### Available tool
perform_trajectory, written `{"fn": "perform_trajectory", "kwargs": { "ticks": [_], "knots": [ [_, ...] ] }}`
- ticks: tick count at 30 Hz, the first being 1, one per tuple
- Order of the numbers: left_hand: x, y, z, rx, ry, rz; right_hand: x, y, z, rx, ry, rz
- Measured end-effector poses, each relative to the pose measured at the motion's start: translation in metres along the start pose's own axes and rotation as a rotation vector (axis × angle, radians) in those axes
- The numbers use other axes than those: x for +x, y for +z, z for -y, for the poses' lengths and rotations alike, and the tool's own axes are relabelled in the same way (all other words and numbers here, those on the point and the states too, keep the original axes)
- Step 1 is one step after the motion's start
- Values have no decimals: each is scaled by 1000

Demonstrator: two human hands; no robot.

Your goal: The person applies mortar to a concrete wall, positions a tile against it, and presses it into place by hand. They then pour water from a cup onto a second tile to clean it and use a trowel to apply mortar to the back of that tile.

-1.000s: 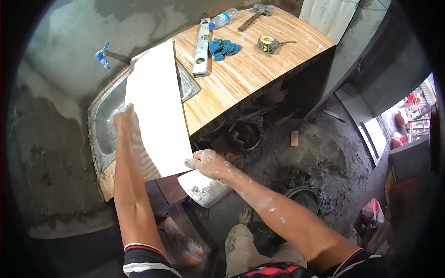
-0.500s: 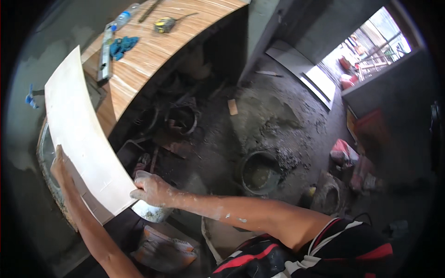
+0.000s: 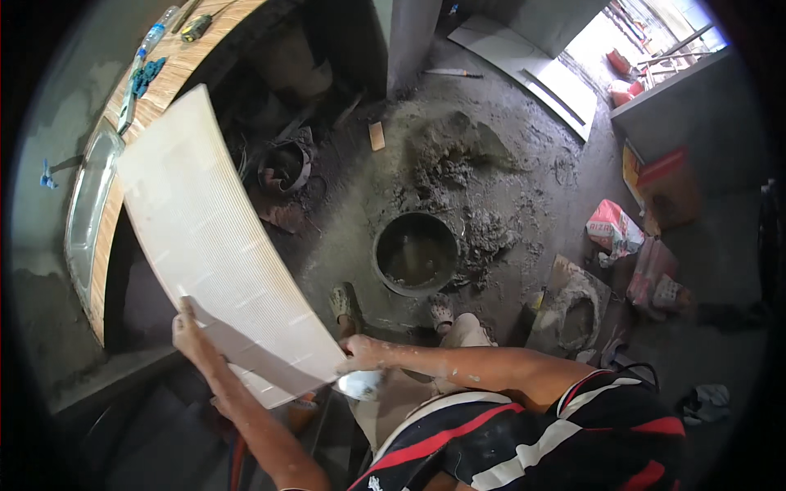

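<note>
A long, pale tile [image 3: 217, 237] with fine ribs across its face slants in front of me, held in both hands. My left hand [image 3: 196, 335] is closed on its left edge, the thumb lying over the face. At the lower right corner, the fingers of my right hand [image 3: 368, 353] are wrapped round the edge; grey smears mark that hand and forearm. Just below the right hand shows a shiny whitish rounded thing [image 3: 360, 385]; whether the hand touches it I cannot tell. The tile's far end hides part of the wood-patterned counter [image 3: 221, 29].
A metal sink [image 3: 92, 200] is set in the counter, with a spirit level, blue cloth, bottle and tape measure [image 3: 196, 29] behind. A dark tub [image 3: 415, 254] of murky water stands by wet mortar [image 3: 458, 155]. A white panel [image 3: 524, 65], knife and bags lie farther off.
My view has swung toward the floor, away from the counter. Both hands and the tile are now farther right in view, off the sink, and the tile's ribbed face shows more clearly.
</note>
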State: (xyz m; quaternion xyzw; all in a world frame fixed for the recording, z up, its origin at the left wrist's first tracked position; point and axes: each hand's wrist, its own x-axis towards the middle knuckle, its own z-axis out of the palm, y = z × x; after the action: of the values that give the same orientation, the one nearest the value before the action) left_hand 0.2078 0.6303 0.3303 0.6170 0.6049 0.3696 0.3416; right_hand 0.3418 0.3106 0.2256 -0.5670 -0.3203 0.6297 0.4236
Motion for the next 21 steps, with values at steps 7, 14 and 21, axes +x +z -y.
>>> {"fn": "perform_trajectory", "kwargs": {
  "ticks": [7, 14, 21],
  "knots": [
    [-153, 103, 37, 245, 5, 363, -91, 39, -173, -133, 5, 119],
    [-199, 157, 101, 547, 193, 691, -127, 112, -199, 29, 314, 150],
    [-229, 195, 112, 857, 291, 966, -149, 114, -150, 492, 273, 41]
  ]
}}
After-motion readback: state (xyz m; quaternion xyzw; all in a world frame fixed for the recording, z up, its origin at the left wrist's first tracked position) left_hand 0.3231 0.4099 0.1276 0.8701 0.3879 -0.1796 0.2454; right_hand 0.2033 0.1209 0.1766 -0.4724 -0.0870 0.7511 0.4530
